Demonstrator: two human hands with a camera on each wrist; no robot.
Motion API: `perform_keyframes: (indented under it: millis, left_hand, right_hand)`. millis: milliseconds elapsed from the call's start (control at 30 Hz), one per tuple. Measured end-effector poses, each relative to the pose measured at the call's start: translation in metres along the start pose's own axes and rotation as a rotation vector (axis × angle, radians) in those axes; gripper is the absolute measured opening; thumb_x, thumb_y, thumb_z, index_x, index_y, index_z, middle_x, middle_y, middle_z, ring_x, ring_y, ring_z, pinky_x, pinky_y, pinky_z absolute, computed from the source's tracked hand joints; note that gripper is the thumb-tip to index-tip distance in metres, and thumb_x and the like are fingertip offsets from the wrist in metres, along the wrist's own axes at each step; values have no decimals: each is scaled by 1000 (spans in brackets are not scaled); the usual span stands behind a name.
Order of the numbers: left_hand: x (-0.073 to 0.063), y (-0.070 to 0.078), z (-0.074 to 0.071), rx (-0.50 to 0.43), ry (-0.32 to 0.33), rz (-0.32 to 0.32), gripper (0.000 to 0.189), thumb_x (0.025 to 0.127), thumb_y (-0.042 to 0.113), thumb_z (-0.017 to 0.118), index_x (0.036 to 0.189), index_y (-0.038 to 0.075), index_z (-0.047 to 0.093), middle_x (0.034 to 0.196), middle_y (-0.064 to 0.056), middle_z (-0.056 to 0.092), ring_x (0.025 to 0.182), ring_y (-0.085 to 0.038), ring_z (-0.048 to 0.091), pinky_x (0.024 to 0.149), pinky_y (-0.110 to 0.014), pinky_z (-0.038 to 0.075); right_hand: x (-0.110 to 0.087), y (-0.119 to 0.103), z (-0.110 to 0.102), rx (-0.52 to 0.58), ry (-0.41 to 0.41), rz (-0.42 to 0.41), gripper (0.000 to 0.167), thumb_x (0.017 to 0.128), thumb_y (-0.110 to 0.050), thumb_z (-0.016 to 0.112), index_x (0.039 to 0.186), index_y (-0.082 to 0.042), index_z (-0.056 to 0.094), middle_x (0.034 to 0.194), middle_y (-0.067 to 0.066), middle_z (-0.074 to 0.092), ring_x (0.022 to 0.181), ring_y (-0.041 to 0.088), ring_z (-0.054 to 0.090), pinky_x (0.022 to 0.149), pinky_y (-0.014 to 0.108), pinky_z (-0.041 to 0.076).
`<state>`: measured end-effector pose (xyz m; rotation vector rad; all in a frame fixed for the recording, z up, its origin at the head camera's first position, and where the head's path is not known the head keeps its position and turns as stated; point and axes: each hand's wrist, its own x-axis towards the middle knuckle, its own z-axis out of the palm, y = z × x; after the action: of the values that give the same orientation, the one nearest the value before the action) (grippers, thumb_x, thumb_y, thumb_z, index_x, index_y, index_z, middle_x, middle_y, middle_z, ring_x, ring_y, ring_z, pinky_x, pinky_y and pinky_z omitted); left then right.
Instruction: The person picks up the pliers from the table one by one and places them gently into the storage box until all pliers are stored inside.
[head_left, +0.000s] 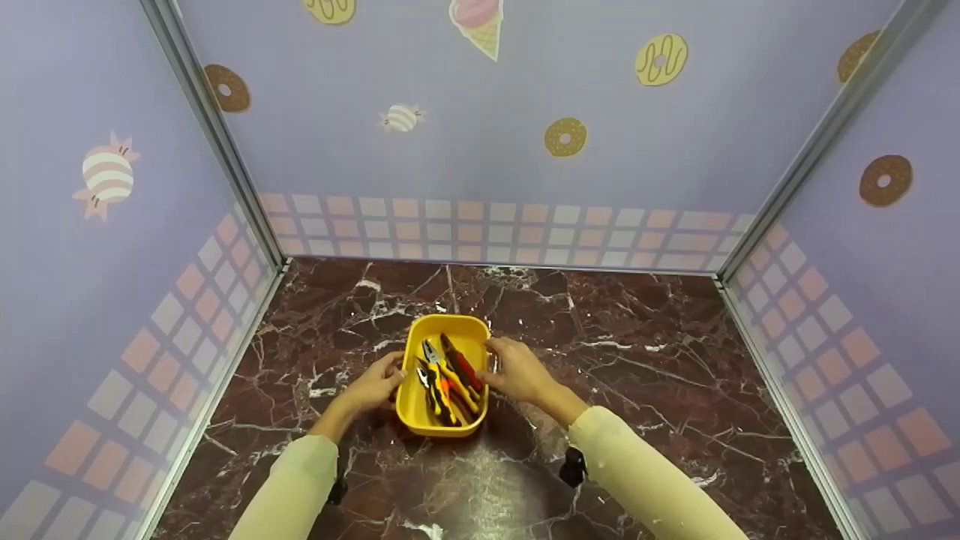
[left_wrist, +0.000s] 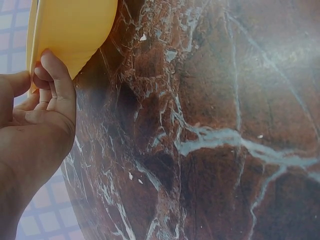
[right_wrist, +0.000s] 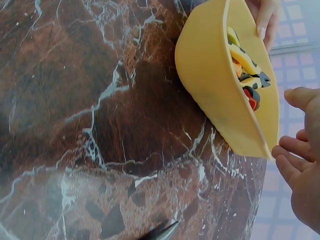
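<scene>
A yellow plastic bin (head_left: 411, 421) stands on the dark marbled tabletop, holding several hand tools. Among them are yellow-and-black-handled pliers (head_left: 433, 354) and a red-and-black-handled tool (head_left: 459, 360). On the bin's left side, my left hand (head_left: 377, 384) pinches the rim, thumb on one face and curled fingers on the other, as the left wrist view shows. My right hand (head_left: 519, 369) is at the opposite side. In the right wrist view its fingertips (right_wrist: 278, 151) are right at the bin's corner, while the thumb stands out apart from the wall.
Purple panels with a printed tile band (head_left: 469, 232) and sweets pattern enclose the marbled tabletop (head_left: 630, 390) at the back, left and right. Grey metal strips run along their corners. A dark pointed tip (right_wrist: 162, 231) shows at the right wrist view's lower edge.
</scene>
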<state>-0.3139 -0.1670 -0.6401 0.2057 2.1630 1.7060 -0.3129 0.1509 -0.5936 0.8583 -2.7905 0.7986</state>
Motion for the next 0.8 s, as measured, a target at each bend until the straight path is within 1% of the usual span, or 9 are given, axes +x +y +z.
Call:
perform_keyframes:
  millis: [133,233,367,467,667,800]
  left_hand:
    - [1,-1,0,-6,-7,1,48,113,4,43,158,-7,32,101,-19,55,80,-22,60,63,-37,62]
    - [1,-1,0,-3,-19,23,49,112,2,44,158,-9,31,101,-22,56,81,-24,62,62,-37,62]
    - [2,-2,-1,-3,-33,54,49,112,1,45,157,-12,29,102,-24,59,82,-26,64,61,-38,62]
    - [1,-2,0,-15,-31,50,50,112,2,46,157,-12,29,101,-22,58,81,-24,64,61,-37,62]
    - [-1,0,1,-35,-22,25,49,112,2,44,157,-10,29,103,-23,58,80,-24,64,62,-38,62]
    - [-1,1,0,-23,-13,10,49,112,2,43,158,-9,29,104,-23,58,79,-23,64,63,-39,63]
  right_hand:
    - [-3,5,-2,8,16,-25,58,92,-32,83,134,4,66,125,20,71,115,35,68,103,49,54]
    - [-7,8,-3,12,20,-29,56,92,-33,84,133,1,67,124,19,71,115,35,68,103,49,54]
    - [-12,11,-3,15,13,-31,57,91,-32,86,132,3,67,123,19,71,110,35,69,100,50,56]
    - [-16,13,-3,15,5,-33,58,92,-31,85,133,5,66,122,20,71,105,36,70,97,51,57]
    - [-22,18,-7,-22,-5,-15,56,92,-35,84,132,1,67,124,19,71,110,36,68,100,51,55]
    - [-27,23,-11,-12,-14,-13,53,92,-32,84,131,0,68,121,18,71,105,34,69,95,50,57]
